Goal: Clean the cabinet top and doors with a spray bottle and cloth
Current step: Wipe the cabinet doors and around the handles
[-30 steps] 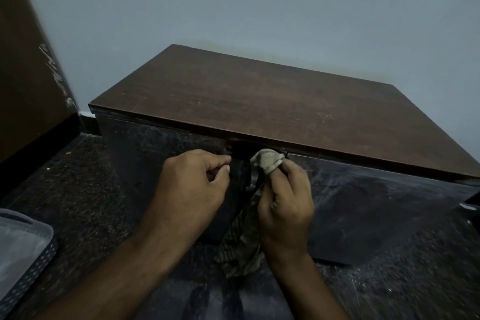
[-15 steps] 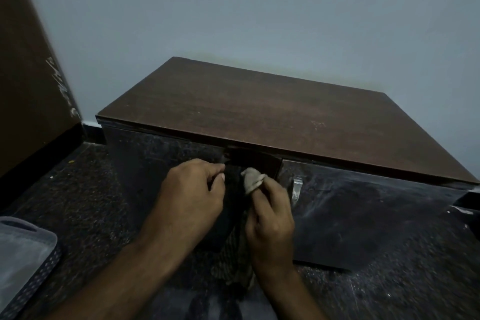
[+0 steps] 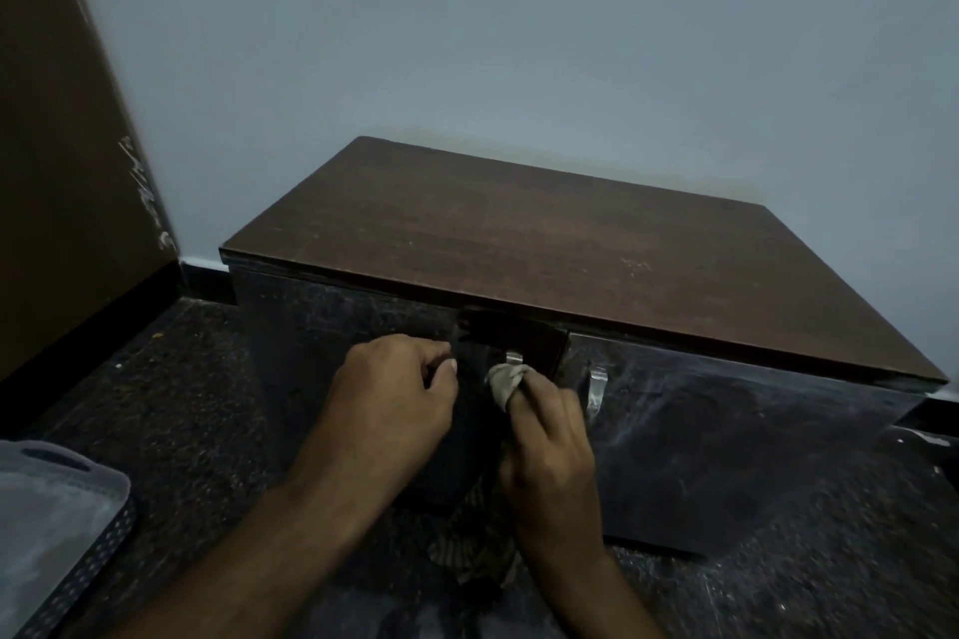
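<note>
Here the cloth (image 3: 507, 378), a soft beige rag, is bunched over the fingertips of the right hand (image 3: 551, 451), which grips it and holds the wad against the edge of the left door (image 3: 332, 358), just under a curved metal handle (image 3: 514, 357); its striped loose tail hangs below the wrist toward the floor (image 3: 171, 389). Just left of it, the left hand (image 3: 386, 407) is curled, thumb against forefinger, at the same door's edge; what it pinches cannot be made out. Both doors are glossy, dark and streaked. To the right of the right hand, a second curved metal handle (image 3: 597, 387) sits on the right door (image 3: 726, 451). Above the hands spreads the cabinet top (image 3: 560, 254), a flat rectangular slab of brown wood grain. The floor is dark speckled stone. Far left of the hands lies a grey plastic tray (image 3: 52, 524) with a perforated rim.
</note>
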### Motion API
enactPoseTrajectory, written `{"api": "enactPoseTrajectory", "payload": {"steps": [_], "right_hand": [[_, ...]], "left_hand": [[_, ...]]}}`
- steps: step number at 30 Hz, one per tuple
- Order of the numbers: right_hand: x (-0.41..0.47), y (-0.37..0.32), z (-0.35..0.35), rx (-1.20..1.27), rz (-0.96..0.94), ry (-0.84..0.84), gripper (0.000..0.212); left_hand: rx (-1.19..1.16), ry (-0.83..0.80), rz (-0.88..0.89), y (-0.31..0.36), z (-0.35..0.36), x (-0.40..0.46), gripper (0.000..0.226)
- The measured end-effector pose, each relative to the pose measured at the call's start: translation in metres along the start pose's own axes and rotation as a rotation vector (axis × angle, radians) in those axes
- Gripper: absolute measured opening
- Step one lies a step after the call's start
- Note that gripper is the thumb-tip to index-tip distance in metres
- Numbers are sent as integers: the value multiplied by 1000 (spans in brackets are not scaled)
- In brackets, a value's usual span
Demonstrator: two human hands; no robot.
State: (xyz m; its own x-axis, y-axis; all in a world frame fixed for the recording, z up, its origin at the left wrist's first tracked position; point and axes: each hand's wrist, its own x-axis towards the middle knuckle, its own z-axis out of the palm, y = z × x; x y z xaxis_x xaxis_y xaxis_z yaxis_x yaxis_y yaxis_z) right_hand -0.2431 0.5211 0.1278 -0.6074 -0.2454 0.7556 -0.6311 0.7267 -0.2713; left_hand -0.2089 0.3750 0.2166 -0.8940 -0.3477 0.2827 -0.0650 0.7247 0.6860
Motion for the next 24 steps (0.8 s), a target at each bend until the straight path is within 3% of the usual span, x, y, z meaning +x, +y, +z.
{"api": "enactPoseTrajectory", "payload": {"steps": [4, 8, 13, 19, 24], "right_hand": [[33, -6, 5, -31, -34, 47, 21], [29, -12, 18, -197, -231, -86, 9], [27, 1, 13, -360, -486, -148, 12], [50, -9, 16, -262, -410, 96, 13], [8, 13, 28, -329, -523, -96, 18]], "left_hand": [[9, 66, -18, 4, -6, 0, 19], [32, 27, -27, 2, -7, 1, 17], [69, -64, -92, -13, -10, 4, 19], [61, -57, -96, -10, -9, 7, 20], [53, -43, -126, -13, -13, 5, 18]]}}
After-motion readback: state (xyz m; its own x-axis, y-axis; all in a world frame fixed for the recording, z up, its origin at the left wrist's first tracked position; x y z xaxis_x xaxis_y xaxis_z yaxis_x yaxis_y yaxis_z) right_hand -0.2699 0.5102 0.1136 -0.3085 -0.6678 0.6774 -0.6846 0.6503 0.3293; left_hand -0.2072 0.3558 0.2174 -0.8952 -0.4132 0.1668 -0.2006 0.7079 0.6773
